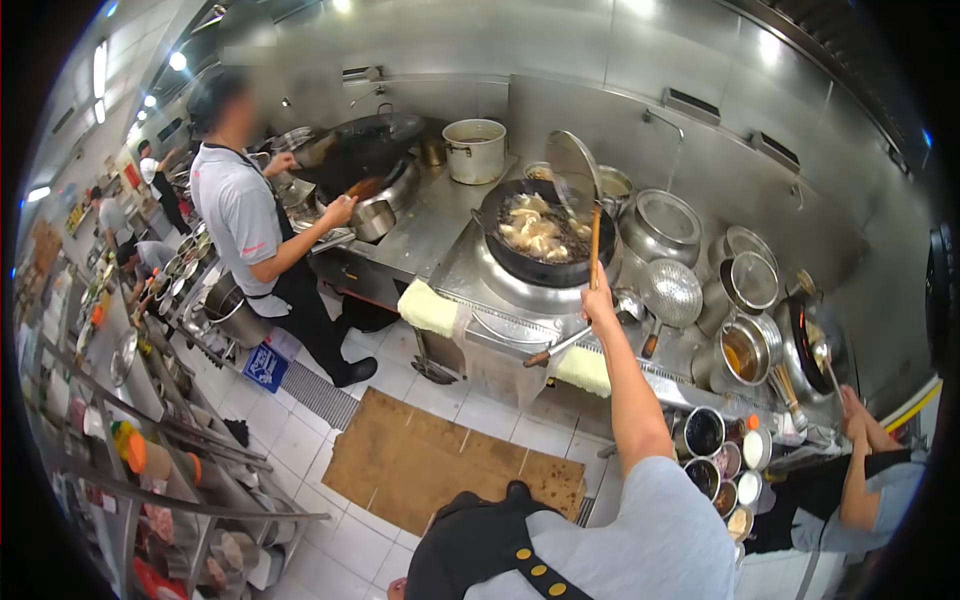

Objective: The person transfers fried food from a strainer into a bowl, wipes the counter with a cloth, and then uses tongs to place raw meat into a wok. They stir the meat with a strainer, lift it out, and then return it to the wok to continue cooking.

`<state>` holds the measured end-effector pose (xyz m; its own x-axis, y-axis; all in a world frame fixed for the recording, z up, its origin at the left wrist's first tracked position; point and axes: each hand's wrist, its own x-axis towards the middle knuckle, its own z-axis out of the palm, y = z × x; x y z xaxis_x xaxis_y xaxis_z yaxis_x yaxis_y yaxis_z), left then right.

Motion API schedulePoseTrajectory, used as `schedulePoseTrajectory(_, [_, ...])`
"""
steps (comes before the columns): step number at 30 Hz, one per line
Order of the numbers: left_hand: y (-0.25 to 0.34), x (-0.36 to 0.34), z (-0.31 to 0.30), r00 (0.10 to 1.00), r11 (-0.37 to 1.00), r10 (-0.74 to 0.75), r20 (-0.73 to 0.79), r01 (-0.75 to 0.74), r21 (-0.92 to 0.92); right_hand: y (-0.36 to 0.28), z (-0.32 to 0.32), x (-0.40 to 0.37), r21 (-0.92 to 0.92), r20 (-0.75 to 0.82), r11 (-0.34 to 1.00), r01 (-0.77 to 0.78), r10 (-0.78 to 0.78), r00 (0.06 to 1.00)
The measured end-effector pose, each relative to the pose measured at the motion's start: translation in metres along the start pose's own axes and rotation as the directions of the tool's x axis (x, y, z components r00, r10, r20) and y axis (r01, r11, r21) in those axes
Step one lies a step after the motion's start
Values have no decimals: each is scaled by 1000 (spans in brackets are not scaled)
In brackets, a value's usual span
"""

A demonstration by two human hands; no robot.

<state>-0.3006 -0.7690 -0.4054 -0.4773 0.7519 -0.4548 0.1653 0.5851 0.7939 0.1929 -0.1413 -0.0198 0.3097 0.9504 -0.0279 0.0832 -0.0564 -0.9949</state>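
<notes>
My right hand (598, 303) is closed round the wooden handle of a large round strainer (572, 172). The strainer is tilted up on edge over the right side of a black wok (497, 248). In the wok, pale battered-looking pieces (535, 228) lie in dark bubbling oil. Just below my right hand, a ladle (628, 306) rests on the stove edge, its wooden-ended handle pointing left. Only a sliver of my left hand (398, 588) shows at the bottom edge, low beside my apron; its fingers are hidden.
A perforated skimmer (671, 292), a strainer over a pot (668, 222) and a pot of brown liquid (740, 352) stand right. Left are a tall pot (474, 150) and a co-worker (245, 200) at another wok. Another person's hands (855, 415) work far right. Cardboard (450, 460) covers the floor.
</notes>
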Motion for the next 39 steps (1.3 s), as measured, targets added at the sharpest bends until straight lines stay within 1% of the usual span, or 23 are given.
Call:
schedulePoseTrajectory(3, [3,-4,2,999,999,-31,-16,31,-10,22,-3,32,-253,-162,966,59,-102,981])
schedulePoseTrajectory(4, [6,-7,3,999,999,-39,-24,39,-13,41,-7,52,-246,-170,965,96,-141,975])
schedulePoseTrajectory(7, [2,-22,7,996,997,-75,-43,74,-27,34,-3,51,3,-136,998,-69,68,988])
schedulePoseTrajectory(8, [0,-25,8,996,997,-80,-46,78,-29,34,0,52,1,-122,997,-72,72,990])
schedulePoseTrajectory(9, [-2,-30,7,995,996,-83,-48,81,-29,34,2,52,248,-10,959,-140,147,989])
schedulePoseTrajectory(10, [0,-34,7,995,996,-86,-51,85,-28,34,2,53,471,114,853,-224,193,975])
schedulePoseTrajectory(11, [-2,-37,8,995,996,-89,-51,87,-34,40,1,60,469,122,853,-231,197,973])
schedulePoseTrajectory(13, [-3,-41,7,994,995,-92,-53,90,-37,44,-4,78,766,417,463,-445,168,893])
schedulePoseTrajectory(15, [-6,-42,6,994,995,-91,-54,89,-46,49,-16,96,732,645,189,-654,115,755])
schedulePoseTrajectory(17, [-9,-42,5,995,995,-84,-50,81,-57,35,-23,89,680,695,194,-707,133,706])
schedulePoseTrajectory(18, [-11,-41,4,996,995,-79,-50,76,-59,29,-26,81,676,659,340,-654,119,743])
schedulePoseTrajectory(19, [-13,-40,4,996,996,-73,-46,70,-63,22,-28,72,672,661,344,-655,119,741])
schedulePoseTrajectory(21, [-16,-35,2,997,996,-63,-37,60,-67,2,-30,50,537,520,691,-484,180,835])
schedulePoseTrajectory(22, [-15,-33,1,998,996,-54,-25,52,-66,-8,-29,38,463,453,772,-435,215,865])
schedulePoseTrajectory(23, [-17,-28,-1,999,997,-42,-17,41,-66,-19,-30,25,466,447,774,-428,212,869])
schedulePoseTrajectory(25, [-19,-19,-5,1000,998,-10,3,10,-58,-36,-33,3,203,359,950,-236,152,921])
schedulePoseTrajectory(27, [-22,-12,-11,1000,999,15,25,-14,-51,-47,-41,-8,160,349,966,-201,135,927])
schedulePoseTrajectory(29, [-12,-6,-11,993,986,-106,45,111,-123,-63,-47,-25,56,339,988,-144,117,934])
schedulePoseTrajectory(32, [3,2,-13,980,980,-190,62,193,-47,-75,-48,-43,-49,294,993,-104,114,949])
schedulePoseTrajectory(34, [40,-12,-11,967,962,-253,25,254,-101,-67,-47,-53,-83,274,994,-75,95,957])
schedulePoseTrajectory(35, [94,-29,-12,959,950,-284,7,283,-130,-62,-44,-60,-116,264,992,-44,73,962])
schedulePoseTrajectory(37, [91,-26,-12,965,953,-260,21,261,-152,-53,-33,-62,-116,241,991,-62,89,967])
schedulePoseTrajectory(39, [85,-27,-13,970,955,-242,40,245,-165,-26,-28,-47,-197,215,968,-158,200,956])
